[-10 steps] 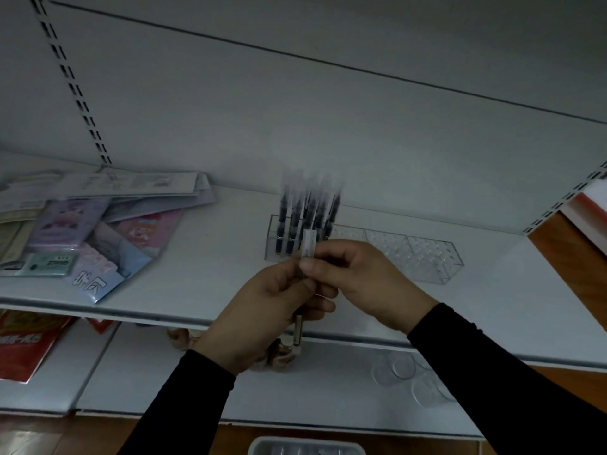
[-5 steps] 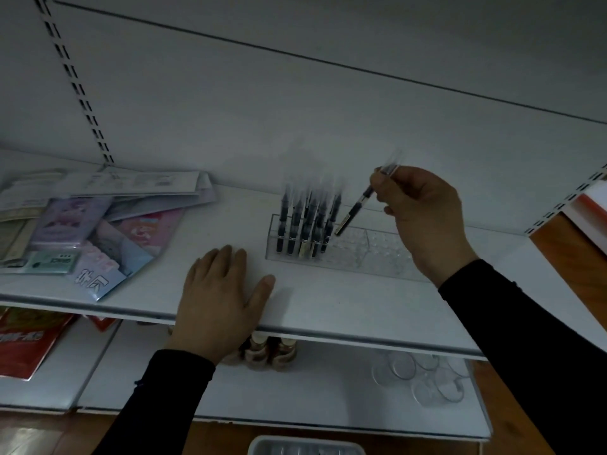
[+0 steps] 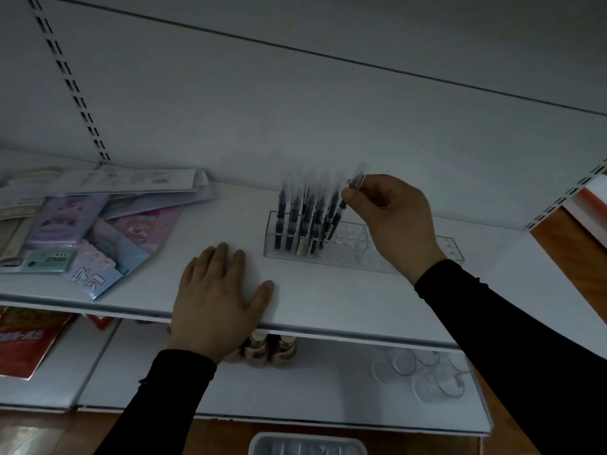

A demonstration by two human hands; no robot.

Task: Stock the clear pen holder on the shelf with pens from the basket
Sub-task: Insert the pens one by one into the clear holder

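The clear pen holder (image 3: 353, 246) lies lengthwise on the white shelf (image 3: 312, 307). Several dark pens (image 3: 300, 221) stand upright in its left end; its right part shows bare holes. My right hand (image 3: 392, 221) pinches the clear cap of one more dark pen (image 3: 341, 208), tilted, with its lower end down among the standing pens in the holder. My left hand (image 3: 216, 300) rests flat, palm down, on the shelf's front edge, left of the holder. The basket (image 3: 307, 444) shows only as a pale rim at the bottom edge.
A pile of flat stationery packets (image 3: 82, 224) covers the shelf's left end. On the lower shelf stand small bottles (image 3: 269, 351), clear round cups (image 3: 423, 372) and a red packet (image 3: 23, 339). A slotted upright (image 3: 75, 87) runs up the back panel.
My hands have parted. The left one went down flat onto the shelf edge. The right one carried the pen up and over to the holder and lowered its tip in.
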